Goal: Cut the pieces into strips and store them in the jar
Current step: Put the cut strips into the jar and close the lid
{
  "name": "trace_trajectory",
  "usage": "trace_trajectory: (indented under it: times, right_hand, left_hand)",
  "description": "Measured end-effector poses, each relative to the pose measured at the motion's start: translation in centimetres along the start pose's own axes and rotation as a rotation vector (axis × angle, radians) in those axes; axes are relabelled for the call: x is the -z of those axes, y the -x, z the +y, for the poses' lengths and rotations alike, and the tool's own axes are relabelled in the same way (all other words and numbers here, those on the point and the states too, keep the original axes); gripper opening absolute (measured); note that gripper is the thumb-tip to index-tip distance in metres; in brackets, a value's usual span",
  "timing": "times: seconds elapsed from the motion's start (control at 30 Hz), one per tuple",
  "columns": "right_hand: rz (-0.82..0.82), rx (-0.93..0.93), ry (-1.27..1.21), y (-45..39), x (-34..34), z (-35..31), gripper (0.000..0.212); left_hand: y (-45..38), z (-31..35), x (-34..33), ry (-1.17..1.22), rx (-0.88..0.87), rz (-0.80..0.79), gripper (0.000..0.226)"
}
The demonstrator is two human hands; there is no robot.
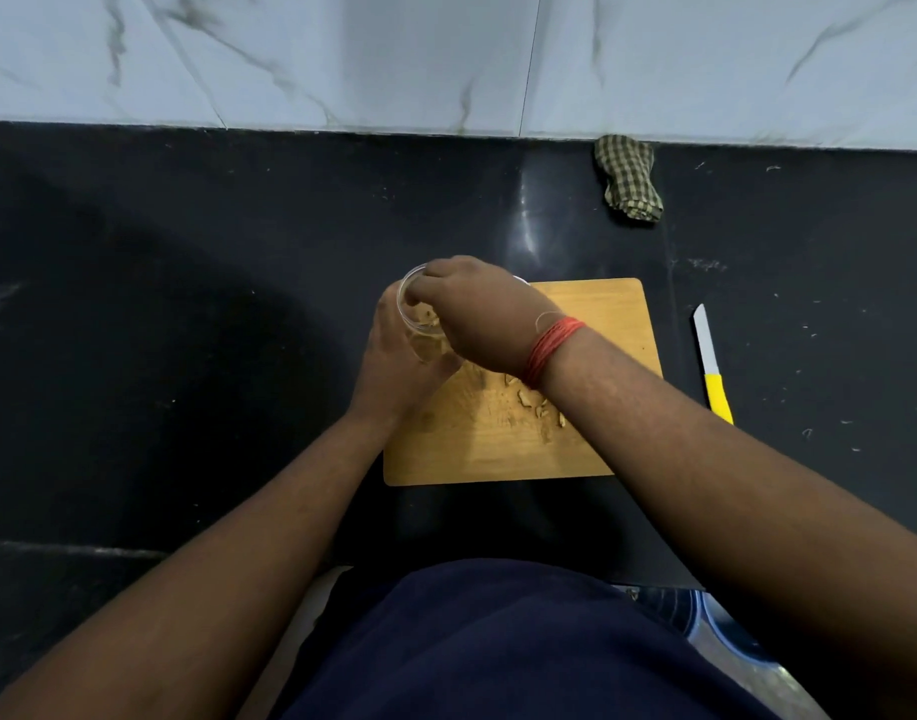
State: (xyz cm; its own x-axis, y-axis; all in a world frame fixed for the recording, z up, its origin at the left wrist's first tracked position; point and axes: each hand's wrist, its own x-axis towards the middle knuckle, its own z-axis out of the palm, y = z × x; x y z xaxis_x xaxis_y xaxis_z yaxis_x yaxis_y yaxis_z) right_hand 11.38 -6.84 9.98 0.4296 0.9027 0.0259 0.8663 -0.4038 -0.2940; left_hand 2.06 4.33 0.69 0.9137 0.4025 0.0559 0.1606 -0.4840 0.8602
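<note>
Our left hand (394, 356) is wrapped around the clear jar (420, 324) at the wooden board's (591, 324) far left corner. Our right hand (477, 314) bunches its fingers over the jar's mouth; whether it pinches strips we cannot tell. Cut strips (529, 400) lie on the board, and the yellow-handled knife (712, 366) rests on the bench (186, 304) beside it.

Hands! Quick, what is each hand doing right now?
Left hand: closed around the clear jar, holding it.
Right hand: fingers bunched over the jar mouth; whether it holds strips cannot be told.
</note>
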Motion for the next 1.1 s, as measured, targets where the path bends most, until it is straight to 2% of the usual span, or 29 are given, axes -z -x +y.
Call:
trace_trajectory:
  times: [0.1,0.17,0.27,0.33,0.43,0.57,0.63,0.73,0.83,0.93,1.0,1.1]
  right_hand:
    - [0.050,0.033,0.017,0.1,-0.2,0.1,0.032]
    - [0.156,0.006,-0.022,0.4,-0.1,0.5,0.024]
    - [0.414,-0.182,-0.233,2.2,-0.2,1.8,0.020]
    - [0.468,-0.353,-0.293,4.3,-1.4,3.3,0.018]
    - [0.252,-0.504,-0.152,8.0,-4.6,5.2,0.027]
    - [0.028,-0.440,-0.013,11.4,-7.1,4.9,0.041]
    - [0.012,-0.398,-0.041,12.3,-7.4,4.6,0.042]
    - [0.057,-0.464,-0.048,13.5,-6.7,4.7,0.050]
    - [-0.050,-0.576,-0.003,14.6,-6.0,4.9,0.072]
    - [-0.155,-0.604,-0.110,14.9,-6.3,4.6,0.088]
    - [-0.143,-0.601,-0.182,14.3,-7.0,4.6,0.083]
    - [-0.010,-0.539,-0.260,13.2,-7.7,4.8,0.057]
  left_hand:
    - [-0.1,-0.4,-0.1,-0.004,0.005,-0.001,0.096]
    - [-0.1,-0.7,-0.1,-0.012,0.018,-0.009,0.098]
    - [0.0,-0.7,0.0,-0.025,0.014,-0.017,0.100]
    - [0.0,-0.6,0.0,-0.025,0.018,-0.005,0.100]
    - [0.1,-0.7,0.0,-0.025,0.009,0.012,0.096]
    - [0.1,-0.9,-0.1,-0.039,-0.002,0.004,0.096]
    - [0.0,-0.9,-0.1,-0.044,-0.005,0.001,0.096]
    - [0.0,-0.9,-0.1,-0.051,-0.003,-0.002,0.096]
    - [0.0,-0.9,0.0,-0.057,0.000,-0.003,0.097]
    - [0.0,-0.9,-0.1,-0.055,0.005,0.002,0.097]
    - [0.0,-0.8,-0.1,-0.057,0.002,0.002,0.097]
    - [0.0,-0.8,-0.1,-0.050,0.003,0.006,0.096]
